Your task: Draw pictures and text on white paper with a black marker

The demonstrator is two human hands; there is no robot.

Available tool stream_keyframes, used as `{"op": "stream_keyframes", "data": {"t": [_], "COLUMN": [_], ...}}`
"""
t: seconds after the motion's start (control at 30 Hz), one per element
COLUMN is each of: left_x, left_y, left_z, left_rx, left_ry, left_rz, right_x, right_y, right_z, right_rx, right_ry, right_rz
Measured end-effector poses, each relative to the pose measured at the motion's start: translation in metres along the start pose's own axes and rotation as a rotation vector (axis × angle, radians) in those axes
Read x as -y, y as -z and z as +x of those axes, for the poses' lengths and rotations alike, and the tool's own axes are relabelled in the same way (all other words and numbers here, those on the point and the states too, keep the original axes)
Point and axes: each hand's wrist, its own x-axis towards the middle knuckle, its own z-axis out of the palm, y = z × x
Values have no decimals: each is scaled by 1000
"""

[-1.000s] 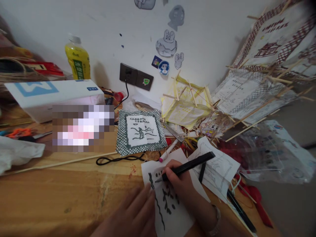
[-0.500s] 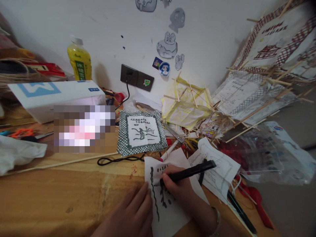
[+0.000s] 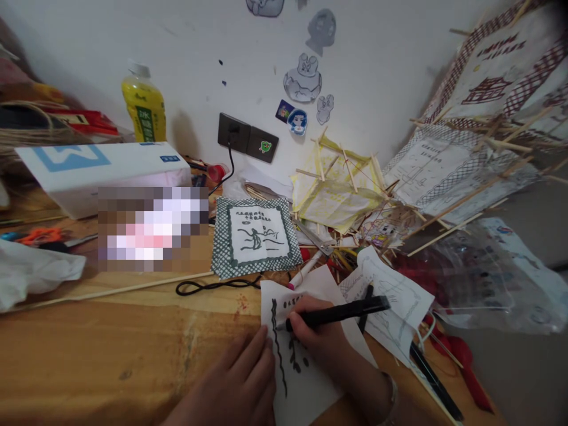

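Two hands of mine are at the paper. My right hand has its fingers pinched around the black pen; my left hand lies flat at the sheet's left edge, fingers side by side, with nothing I can see gripped in them.

From my right fingertips the pen's point juts toward nine o'clock, while its long body runs back over the hand to just short of three. That point sits right beside the dark wavy line, which stretches from about half past eleven to half past five; whether it touches the paper I cannot tell. My left fingertips are close too, with the pen point between two and three o'clock from them, but the pen itself belongs to my right.

Farther out from the pen point, small writing is at one o'clock and a partly covered leafy sketch at five. The bordered picture lies well off at eleven, and from my right hand another drawing is at two.
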Motion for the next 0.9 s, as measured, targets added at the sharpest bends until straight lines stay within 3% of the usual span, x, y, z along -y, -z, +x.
{"op": "stream_keyframes", "data": {"t": [0.4, 0.63, 0.8, 0.9], "left_x": [1, -1, -1, 0], "left_y": [6, -19, -6, 3], "left_z": [1, -5, -6, -3], "left_rx": [2, -106, -46, -60], "left_ry": [-12, 49, 111, 40], "left_rz": [22, 25, 63, 40], "right_x": [-6, -7, -2, -3], "right_y": [-3, 4, 4, 1], "right_z": [-3, -8, -7, -6], "right_rx": [1, -66, -47, -16], "right_ry": [-92, -225, -127, -84], "right_rz": [77, 185, 99, 84]}}
